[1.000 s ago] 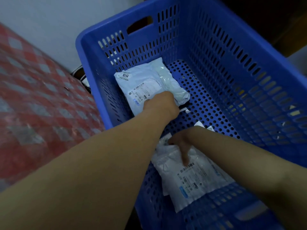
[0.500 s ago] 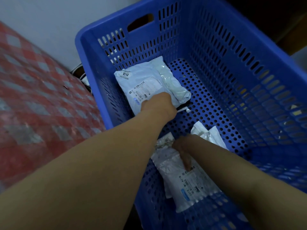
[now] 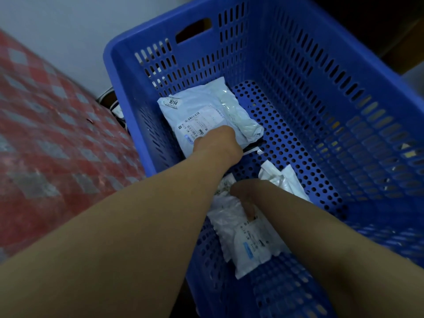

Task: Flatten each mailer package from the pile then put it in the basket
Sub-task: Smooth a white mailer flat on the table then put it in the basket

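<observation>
A blue perforated basket (image 3: 298, 72) holds two white mailers. The far mailer (image 3: 206, 111), with a "1014" sticker and a shipping label, lies flat against the basket's left wall. My left hand (image 3: 216, 143) sits on its near edge, fingers curled down over it and mostly hidden. The near mailer (image 3: 247, 242) lies crumpled on the basket floor, its far end (image 3: 283, 179) sticking out beyond my right forearm. My right hand (image 3: 246, 198) presses on it with a straight finger pointing toward me.
A red and grey checked surface (image 3: 46, 157) lies left of the basket. Dark cables (image 3: 112, 104) show in the gap between them, against a pale wall. The basket's right half shows bare perforated floor (image 3: 298, 138).
My right hand has slid the near mailer toward me, and its crumpled far end now shows beyond my forearm. My left hand stays on the far mailer.
</observation>
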A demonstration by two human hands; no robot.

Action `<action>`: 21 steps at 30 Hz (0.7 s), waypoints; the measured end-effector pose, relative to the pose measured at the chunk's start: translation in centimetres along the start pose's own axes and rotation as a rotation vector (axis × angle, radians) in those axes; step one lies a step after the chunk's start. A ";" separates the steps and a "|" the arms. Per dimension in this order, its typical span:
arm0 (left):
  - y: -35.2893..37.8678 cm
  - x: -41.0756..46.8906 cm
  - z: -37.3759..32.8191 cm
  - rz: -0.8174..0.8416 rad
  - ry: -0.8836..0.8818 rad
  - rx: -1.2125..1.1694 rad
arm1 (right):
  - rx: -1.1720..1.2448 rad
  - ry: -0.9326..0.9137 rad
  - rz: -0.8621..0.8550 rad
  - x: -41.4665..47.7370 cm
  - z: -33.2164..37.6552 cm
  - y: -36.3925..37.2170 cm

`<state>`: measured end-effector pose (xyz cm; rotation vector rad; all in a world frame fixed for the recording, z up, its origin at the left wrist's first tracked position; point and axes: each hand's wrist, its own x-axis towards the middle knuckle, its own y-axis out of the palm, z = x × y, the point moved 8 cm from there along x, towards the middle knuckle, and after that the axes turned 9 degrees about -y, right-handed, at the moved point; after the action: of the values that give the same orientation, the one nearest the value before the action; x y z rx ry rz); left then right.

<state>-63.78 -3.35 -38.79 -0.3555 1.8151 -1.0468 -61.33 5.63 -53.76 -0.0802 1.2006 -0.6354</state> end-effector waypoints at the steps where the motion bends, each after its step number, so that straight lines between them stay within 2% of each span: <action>1: -0.1 0.0 0.0 0.004 0.001 0.000 | -0.009 0.002 0.014 -0.1 -0.2 0.0; 6: 0.0 -0.2 0.4 0.011 -0.007 -0.017 | -0.232 0.066 -0.014 0.6 -1.9 0.0; 11: -0.1 -0.2 0.4 0.009 -0.014 -0.033 | -0.083 0.059 -0.066 -1.4 -1.9 0.7; 14: 0.0 -0.4 0.3 0.027 -0.021 -0.019 | -0.103 0.080 -0.032 -0.9 -1.7 2.6; 17: 0.2 -0.4 0.0 0.021 -0.017 -0.010 | -0.115 0.111 -0.070 -0.6 -2.1 3.3; 21: -0.1 -0.5 0.2 0.012 -0.016 -0.031 | -0.094 0.052 -0.072 -0.9 -1.7 2.3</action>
<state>-63.42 -3.14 -38.46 -0.3704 1.8186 -1.0057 -62.05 8.41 -54.49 -0.1877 1.2828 -0.6470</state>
